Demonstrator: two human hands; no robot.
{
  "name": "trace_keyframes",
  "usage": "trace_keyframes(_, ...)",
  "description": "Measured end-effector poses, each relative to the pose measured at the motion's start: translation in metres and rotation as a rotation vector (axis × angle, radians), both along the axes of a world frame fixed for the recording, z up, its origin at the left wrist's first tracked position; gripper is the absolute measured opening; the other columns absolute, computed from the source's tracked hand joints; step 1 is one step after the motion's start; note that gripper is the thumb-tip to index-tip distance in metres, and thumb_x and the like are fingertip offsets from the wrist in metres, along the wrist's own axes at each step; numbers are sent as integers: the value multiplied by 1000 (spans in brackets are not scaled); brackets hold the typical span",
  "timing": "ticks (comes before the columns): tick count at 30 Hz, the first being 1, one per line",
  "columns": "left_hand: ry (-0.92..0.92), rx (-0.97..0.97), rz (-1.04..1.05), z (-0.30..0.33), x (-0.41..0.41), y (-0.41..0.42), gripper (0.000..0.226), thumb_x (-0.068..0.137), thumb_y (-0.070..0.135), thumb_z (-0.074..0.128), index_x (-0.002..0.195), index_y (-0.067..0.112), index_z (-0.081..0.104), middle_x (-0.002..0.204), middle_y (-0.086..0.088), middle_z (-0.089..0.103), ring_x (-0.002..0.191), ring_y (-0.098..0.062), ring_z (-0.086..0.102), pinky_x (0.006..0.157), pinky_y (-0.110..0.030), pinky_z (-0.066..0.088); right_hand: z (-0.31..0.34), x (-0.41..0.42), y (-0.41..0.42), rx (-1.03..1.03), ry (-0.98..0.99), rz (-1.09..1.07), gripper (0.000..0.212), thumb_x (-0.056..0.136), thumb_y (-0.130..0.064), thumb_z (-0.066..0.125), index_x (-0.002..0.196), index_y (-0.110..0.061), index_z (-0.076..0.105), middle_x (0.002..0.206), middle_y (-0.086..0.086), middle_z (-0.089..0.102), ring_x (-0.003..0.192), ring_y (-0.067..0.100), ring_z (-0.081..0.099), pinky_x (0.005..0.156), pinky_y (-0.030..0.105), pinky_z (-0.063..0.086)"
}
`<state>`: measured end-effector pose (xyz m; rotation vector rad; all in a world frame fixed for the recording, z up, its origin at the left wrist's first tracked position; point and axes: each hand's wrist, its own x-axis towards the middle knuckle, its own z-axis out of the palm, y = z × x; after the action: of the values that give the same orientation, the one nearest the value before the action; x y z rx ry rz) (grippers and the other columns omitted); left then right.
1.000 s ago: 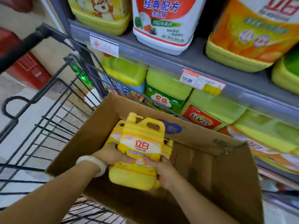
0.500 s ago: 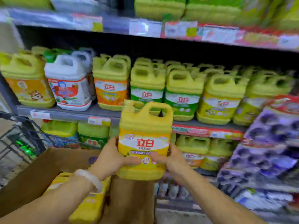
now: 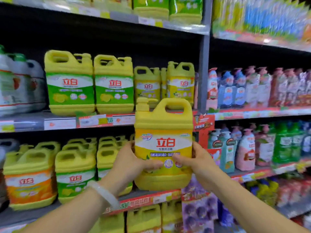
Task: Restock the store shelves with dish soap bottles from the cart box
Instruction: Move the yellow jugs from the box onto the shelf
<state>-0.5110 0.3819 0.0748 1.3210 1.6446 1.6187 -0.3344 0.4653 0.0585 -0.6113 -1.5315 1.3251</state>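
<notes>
A large yellow dish soap bottle (image 3: 163,132) with a pump, a carry handle and a yellow-orange label is held upright in the air in front of the shelves. My left hand (image 3: 129,163) grips its left side and my right hand (image 3: 200,163) grips its right side, thumbs across the label. Behind it, on the middle shelf (image 3: 58,122), matching yellow bottles (image 3: 180,84) stand at the right end, beside green-label bottles (image 3: 70,84). The cart and its box are out of view.
A lower shelf (image 3: 148,199) carries orange-label and green-label jugs (image 3: 74,175). A grey upright post (image 3: 202,73) divides the bays. Right of it stand rows of smaller pump bottles (image 3: 239,88). White jugs (image 3: 18,84) stand at the far left.
Both hands lifted the bottle out of the cart box and up to the shelves. My view swung up and to the right, so the cart and box have left the frame.
</notes>
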Motion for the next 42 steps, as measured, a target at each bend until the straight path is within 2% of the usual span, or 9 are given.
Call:
trace_keyframes(5, 38, 112, -29, 51, 5, 47, 78, 44, 15, 93, 113, 13, 58, 94, 6, 70, 80, -4, 66, 64, -19, 55, 55, 1, 46, 92, 81, -46, 63, 67, 0, 75, 122, -12, 47, 106, 6, 69, 86, 17, 69, 70, 32, 59)
trace_keyframes(11, 87, 224, 27, 127, -28, 106, 67, 49, 16, 92, 108, 13, 62, 100, -3, 72, 89, -19, 68, 78, -34, 56, 134, -40, 115, 180, 98, 6, 88, 58, -16, 80, 134, -11, 37, 118, 9, 65, 103, 25, 66, 86, 45, 55)
trace_keyframes(15, 173, 294, 96, 155, -49, 148, 51, 52, 19, 91, 94, 22, 62, 94, 2, 71, 88, -18, 69, 82, -37, 56, 169, -66, 158, 307, 55, -7, 79, 69, -15, 77, 136, -14, 35, 109, 1, 65, 95, 14, 66, 75, 32, 55)
trace_keyframes(20, 291, 275, 162, 153, -65, 198, 91, 30, 55, 83, 111, 20, 60, 100, -1, 71, 91, -22, 69, 82, -43, 57, 167, -84, 207, 312, 47, -1, 78, 74, -14, 75, 139, -15, 32, 122, 8, 61, 107, 21, 62, 89, 40, 52)
trace_keyframes(24, 327, 225, 214, 150, -64, 218, 81, 54, 33, 89, 122, 14, 51, 115, -1, 64, 106, -22, 61, 93, -43, 51, 158, -90, 234, 277, 37, 11, 72, 78, -12, 73, 136, -20, 32, 121, 4, 59, 112, 21, 59, 93, 39, 50)
trace_keyframes(28, 336, 172, 251, 147, -66, 233, 81, 55, 37, 88, 122, 12, 50, 115, -3, 63, 107, -24, 61, 93, -41, 51, 153, -100, 249, 254, -28, 7, 71, 79, -19, 73, 138, -18, 34, 129, 5, 57, 117, 21, 56, 100, 42, 47)
trace_keyframes(35, 570, 171, 493, 133, -57, 237, 95, 71, 32, 79, 144, 13, 21, 138, -11, 46, 121, -28, 49, 94, -36, 42, 150, -107, 243, 519, -600, -336, 68, 75, -42, 74, 127, -13, 40, 121, -3, 53, 117, 19, 51, 93, 29, 44)
trace_keyframes(38, 788, 133, 564, 130, -46, 237, 114, 76, 31, 75, 149, 24, -12, 152, -12, 21, 128, -28, 44, 102, -38, 40, 148, -110, 243, 556, -675, -397, 75, 71, -47, 75, 127, -10, 40, 129, 6, 50, 120, 23, 48, 98, 34, 43)
trace_keyframes(42, 957, -42, 630, 131, -54, 247, 113, 82, 22, 71, 147, 24, -22, 148, -20, 20, 118, -32, 52, 94, -35, 44, 146, -124, 249, 605, -722, -444, 87, 76, -39, 74, 139, -3, 25, 135, 13, 45, 123, 28, 47, 95, 33, 41)
